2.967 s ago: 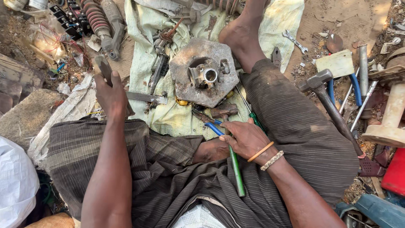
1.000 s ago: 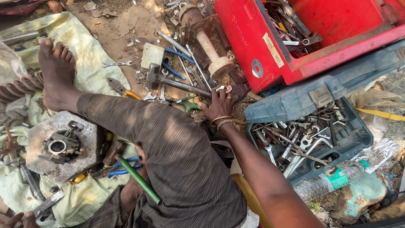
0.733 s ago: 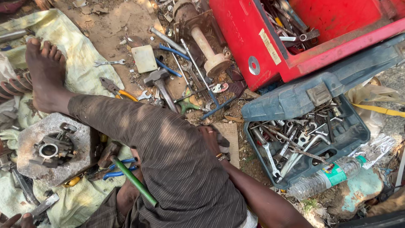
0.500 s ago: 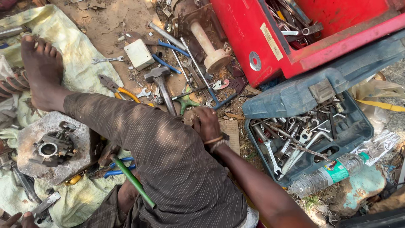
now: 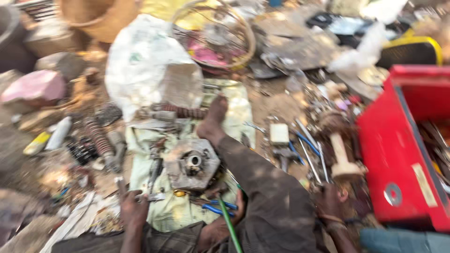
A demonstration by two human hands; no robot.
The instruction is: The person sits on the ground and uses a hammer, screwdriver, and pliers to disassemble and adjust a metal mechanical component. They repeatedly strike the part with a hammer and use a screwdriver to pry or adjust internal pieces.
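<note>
Resting spread on pale cloth (image 5: 187, 213), left hand (image 5: 132, 207); right hand (image 5: 330, 202) among tools, grip blurred beyond telling

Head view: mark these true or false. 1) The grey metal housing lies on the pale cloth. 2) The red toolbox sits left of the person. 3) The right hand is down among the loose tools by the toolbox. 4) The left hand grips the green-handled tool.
1) True: the grey metal housing lies on the pale cloth.
2) False: the red toolbox sits to the person's right.
3) True: the right hand is down beside it, though blur hides its fingers.
4) False: the left hand rests on the cloth; the green-handled tool lies apart.
</note>
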